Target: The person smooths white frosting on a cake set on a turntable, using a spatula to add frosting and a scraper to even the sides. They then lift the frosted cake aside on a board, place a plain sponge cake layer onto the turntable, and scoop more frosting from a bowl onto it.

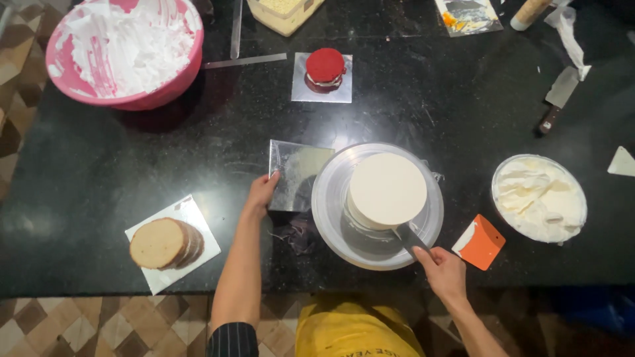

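A round cake [387, 188] covered in pale cream stands on a metal turntable [331, 211] in the middle of the black counter. My right hand [442, 271] grips the handle of a palette knife [409, 236], whose blade goes under the cake's near edge. My left hand [261, 195] holds the left edge of a square silver cake board [297, 173] that lies next to the turntable on its left.
A pink bowl of white cream [126, 47] sits far left, a small red cake on a silver square [324, 71] behind, sliced sponge layers on a white board [169, 243] near left. To the right are a bowl of cream [539, 198], an orange scraper [481, 241] and a knife [555, 102].
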